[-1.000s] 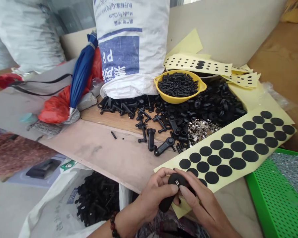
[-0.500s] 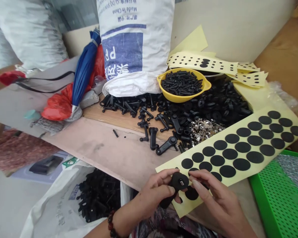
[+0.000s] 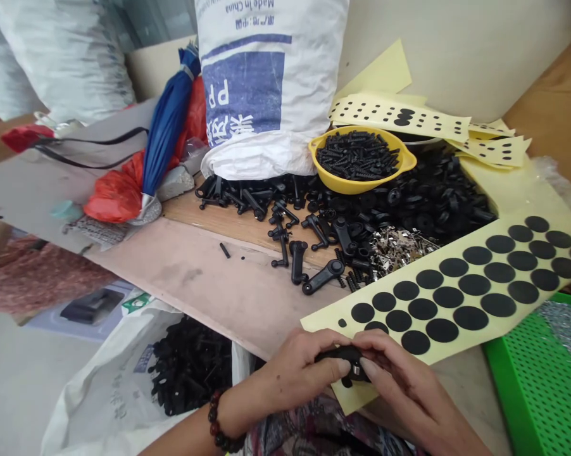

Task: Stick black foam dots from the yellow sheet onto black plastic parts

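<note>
Both hands hold a black crank handle (image 3: 337,356) low in the view, over the near end of a yellow sheet of round black stickers (image 3: 320,321). My left hand (image 3: 297,367) is closed around its left side, thumb on top. The fingers of my right hand (image 3: 402,377) press on its right side, with the thumb beside a small shiny metal piece (image 3: 356,370). Much of the handle is hidden by the fingers. Similar crank handles (image 3: 324,277) lie loose beyond the sheet.
A yellow bowl (image 3: 409,161) of black screw-like parts stands by a white sack (image 3: 309,76). Metal clips (image 3: 397,247) and black round parts (image 3: 428,196) lie heaped. A green basket (image 3: 518,373) is at right, a bag of black parts (image 3: 190,367) lower left, a blue umbrella (image 3: 169,120) further back.
The crank handle has turned, so its round face no longer points up at me. My right hand has closed in from beside it to grip it with the left. The view has shifted slightly.
</note>
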Motion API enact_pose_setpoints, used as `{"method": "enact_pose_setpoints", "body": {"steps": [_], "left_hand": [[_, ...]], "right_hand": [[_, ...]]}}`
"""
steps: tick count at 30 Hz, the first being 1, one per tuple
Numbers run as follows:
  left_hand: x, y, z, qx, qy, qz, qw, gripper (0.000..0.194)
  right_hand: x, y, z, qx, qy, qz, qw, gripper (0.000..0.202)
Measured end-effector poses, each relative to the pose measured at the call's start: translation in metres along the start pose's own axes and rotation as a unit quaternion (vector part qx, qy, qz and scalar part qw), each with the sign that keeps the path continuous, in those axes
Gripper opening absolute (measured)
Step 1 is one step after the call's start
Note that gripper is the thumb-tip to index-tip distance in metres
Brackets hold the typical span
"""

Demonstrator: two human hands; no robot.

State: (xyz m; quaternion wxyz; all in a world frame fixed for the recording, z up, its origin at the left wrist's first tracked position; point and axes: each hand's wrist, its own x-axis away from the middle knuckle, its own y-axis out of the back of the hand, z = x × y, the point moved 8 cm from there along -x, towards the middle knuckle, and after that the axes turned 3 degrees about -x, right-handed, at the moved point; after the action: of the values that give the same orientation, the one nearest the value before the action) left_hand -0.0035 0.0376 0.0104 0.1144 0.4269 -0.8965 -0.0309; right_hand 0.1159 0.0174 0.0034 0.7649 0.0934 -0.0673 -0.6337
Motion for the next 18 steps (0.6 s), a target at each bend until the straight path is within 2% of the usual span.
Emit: {"method": "enact_pose_setpoints", "body": {"steps": [4,9,13,16,18], "left_hand": [[0.000,0.002,-0.008,-0.070,-0.026,0.007,0.997,0.023],[-0.002,-0.002,-0.003,-0.064,-0.033,-0.003,0.997,0.026],[0.000,0.005,0.000,-0.093,-0.015,-0.016,0.995,0.032],[0.024,0.033,-0.005,-0.182,0.000,0.009,0.983,0.033],[0.050,0.070,-0.006,-0.311,0.024,-0.018,0.950,0.030]], "right_hand": [[0.001,-0.007,-0.005,0.068,-0.029,0.026,0.997,0.022],[-0.001,-0.017,-0.010,0.083,-0.021,0.032,0.996,0.035],[-0.003,-0.022,-0.008,0.088,-0.022,0.089,0.992,0.035],[-0.003,-0.002,-0.006,0.103,-0.020,0.070,0.992,0.030],[-0.001,0.017,-0.005,0.152,0.004,0.025,0.988,0.024]]}}
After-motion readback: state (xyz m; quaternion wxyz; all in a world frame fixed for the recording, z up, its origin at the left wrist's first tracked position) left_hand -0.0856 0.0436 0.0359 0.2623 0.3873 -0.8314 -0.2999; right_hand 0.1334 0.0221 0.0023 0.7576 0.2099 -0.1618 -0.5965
